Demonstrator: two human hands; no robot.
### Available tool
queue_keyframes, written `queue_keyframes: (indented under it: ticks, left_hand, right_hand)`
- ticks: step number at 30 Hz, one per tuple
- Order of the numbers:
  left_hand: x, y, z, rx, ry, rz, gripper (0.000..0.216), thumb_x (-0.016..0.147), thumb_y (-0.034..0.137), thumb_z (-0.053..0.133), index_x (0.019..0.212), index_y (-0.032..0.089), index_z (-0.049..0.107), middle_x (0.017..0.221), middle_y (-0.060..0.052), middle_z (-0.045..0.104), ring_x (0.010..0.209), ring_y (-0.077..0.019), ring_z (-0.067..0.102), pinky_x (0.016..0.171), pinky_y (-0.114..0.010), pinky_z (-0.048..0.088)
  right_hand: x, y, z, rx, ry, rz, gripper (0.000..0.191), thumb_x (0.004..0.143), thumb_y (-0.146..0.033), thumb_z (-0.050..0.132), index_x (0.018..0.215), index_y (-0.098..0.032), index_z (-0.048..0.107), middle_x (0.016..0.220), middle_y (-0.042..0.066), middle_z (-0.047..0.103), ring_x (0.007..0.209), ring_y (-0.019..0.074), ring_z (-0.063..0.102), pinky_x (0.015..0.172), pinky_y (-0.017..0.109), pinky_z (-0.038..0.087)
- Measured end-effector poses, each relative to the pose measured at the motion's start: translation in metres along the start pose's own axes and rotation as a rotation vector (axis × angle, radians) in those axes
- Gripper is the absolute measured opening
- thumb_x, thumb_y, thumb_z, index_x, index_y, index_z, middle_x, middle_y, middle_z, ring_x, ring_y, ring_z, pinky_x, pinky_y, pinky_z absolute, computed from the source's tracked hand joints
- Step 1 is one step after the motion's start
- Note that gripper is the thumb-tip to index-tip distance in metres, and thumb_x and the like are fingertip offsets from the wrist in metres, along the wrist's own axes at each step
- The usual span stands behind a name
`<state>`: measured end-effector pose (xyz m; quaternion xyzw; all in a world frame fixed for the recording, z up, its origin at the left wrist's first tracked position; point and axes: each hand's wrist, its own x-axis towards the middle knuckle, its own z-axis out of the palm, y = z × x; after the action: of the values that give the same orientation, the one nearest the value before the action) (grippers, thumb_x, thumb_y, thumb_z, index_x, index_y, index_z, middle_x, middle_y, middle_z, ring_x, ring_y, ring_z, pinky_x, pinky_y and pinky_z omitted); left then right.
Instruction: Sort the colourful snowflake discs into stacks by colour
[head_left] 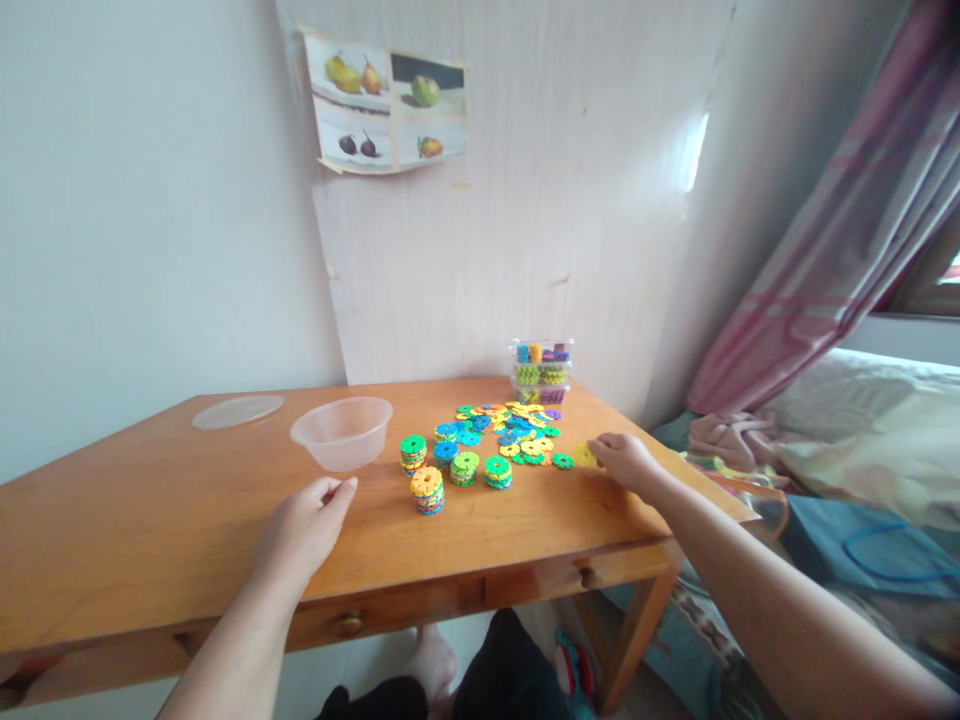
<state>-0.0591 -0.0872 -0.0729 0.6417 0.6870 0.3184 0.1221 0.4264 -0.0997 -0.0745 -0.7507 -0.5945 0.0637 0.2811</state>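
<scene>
My right hand (624, 464) is at the right side of the wooden table, its fingers pinched on a yellow flower-shaped disc (585, 456). Closed with no object showing in it, my left hand (304, 525) hovers near the front of a clear plastic bowl (341, 435). Between the hands stand several neat stacks of notched discs, among them an orange-topped stack (427, 490), a lime-topped stack (464, 468) and green-topped stacks (498, 472). Behind them spreads a loose pile of discs (517, 425) in blue, yellow, green and orange. A lone green disc (562, 461) lies beside the yellow one.
A round translucent lid (238, 411) lies at the back left of the table (187, 520). At the back right stands a clear compartmented box (541, 372) of colourful pieces. Cluttered bedding (877, 430) and a blue bag (870, 540) are right of the table.
</scene>
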Motion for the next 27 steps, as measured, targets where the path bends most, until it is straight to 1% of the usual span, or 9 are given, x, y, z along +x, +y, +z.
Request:
queue_keyframes:
  ticks: [5,9,11,14,17,20,22,24,27]
  left_hand:
    - [0.001,-0.001,0.001,0.011,0.012,0.01,0.049,0.09,0.067,0.042,0.08,0.024,0.064,0.072,-0.002,0.071,0.072,-0.023,0.065,0.061,-0.029,0.036]
    - [-0.003,0.002,0.001,0.02,0.032,0.026,0.047,0.09,0.065,0.043,0.078,0.025,0.064,0.069,-0.002,0.069,0.07,-0.0226,0.064,0.06,-0.029,0.035]
    - [-0.005,0.004,0.0,0.031,0.03,0.042,0.046,0.091,0.064,0.042,0.078,0.024,0.064,0.068,-0.002,0.068,0.071,-0.0226,0.063,0.06,-0.029,0.034]
    - [-0.006,0.005,-0.001,0.037,0.021,0.049,0.046,0.091,0.063,0.042,0.079,0.024,0.064,0.071,-0.002,0.069,0.073,-0.0227,0.064,0.06,-0.028,0.035]
    - [-0.004,0.003,-0.001,0.033,0.013,0.027,0.047,0.09,0.066,0.043,0.081,0.025,0.065,0.073,-0.002,0.07,0.074,-0.0226,0.065,0.061,-0.028,0.035]
    - [-0.001,0.001,0.0,0.033,0.001,0.01,0.048,0.09,0.067,0.043,0.081,0.025,0.065,0.073,-0.001,0.071,0.074,-0.0227,0.065,0.06,-0.028,0.035]
    - [-0.001,0.001,0.0,0.031,-0.002,0.012,0.048,0.09,0.067,0.043,0.081,0.025,0.066,0.073,-0.001,0.071,0.073,-0.0227,0.065,0.06,-0.029,0.035]
    - [-0.001,0.001,0.0,0.025,0.004,0.019,0.048,0.09,0.066,0.043,0.082,0.025,0.066,0.073,-0.001,0.071,0.073,-0.0228,0.065,0.061,-0.029,0.035]
    - [-0.002,0.001,0.0,0.019,0.009,0.02,0.048,0.09,0.066,0.043,0.081,0.025,0.065,0.072,-0.001,0.07,0.073,-0.0225,0.065,0.061,-0.028,0.036]
  right_hand:
    - [-0.021,-0.032,0.017,0.04,-0.122,-0.13,0.035,0.089,-0.041,0.049,0.062,-0.02,0.056,0.059,-0.001,0.057,0.058,0.0141,0.05,0.053,0.025,0.033]
    - [-0.025,-0.045,0.025,0.017,-0.133,-0.199,0.029,0.086,-0.039,0.057,0.065,-0.02,0.06,0.062,0.0,0.061,0.063,0.0151,0.053,0.057,0.027,0.033]
    - [-0.024,-0.043,0.024,0.011,-0.114,-0.197,0.028,0.087,-0.041,0.056,0.07,-0.02,0.064,0.066,0.001,0.064,0.066,0.0165,0.056,0.058,0.027,0.034]
    - [-0.017,-0.033,0.017,-0.01,-0.058,-0.154,0.027,0.091,-0.039,0.053,0.079,-0.02,0.068,0.074,0.003,0.069,0.073,0.0184,0.061,0.062,0.027,0.037]
    - [-0.007,-0.02,0.009,-0.056,0.002,-0.097,0.026,0.091,-0.037,0.054,0.096,-0.019,0.072,0.09,0.006,0.072,0.083,0.0207,0.064,0.068,0.028,0.04]
    - [0.0,-0.013,0.007,-0.1,0.0,-0.085,0.038,0.087,-0.047,0.064,0.112,-0.019,0.073,0.105,0.01,0.071,0.089,0.0227,0.065,0.072,0.029,0.042]
    - [0.003,-0.014,0.01,-0.117,-0.035,-0.104,0.043,0.082,-0.052,0.071,0.11,-0.02,0.075,0.105,0.01,0.071,0.088,0.0233,0.065,0.072,0.029,0.043]
    - [0.005,-0.017,0.014,-0.125,-0.073,-0.126,0.037,0.078,-0.051,0.074,0.1,-0.021,0.077,0.099,0.009,0.07,0.084,0.0227,0.065,0.07,0.029,0.042]
    - [0.005,-0.021,0.017,-0.114,-0.107,-0.149,0.025,0.078,-0.044,0.074,0.088,-0.021,0.078,0.092,0.007,0.07,0.08,0.0211,0.063,0.066,0.028,0.04]
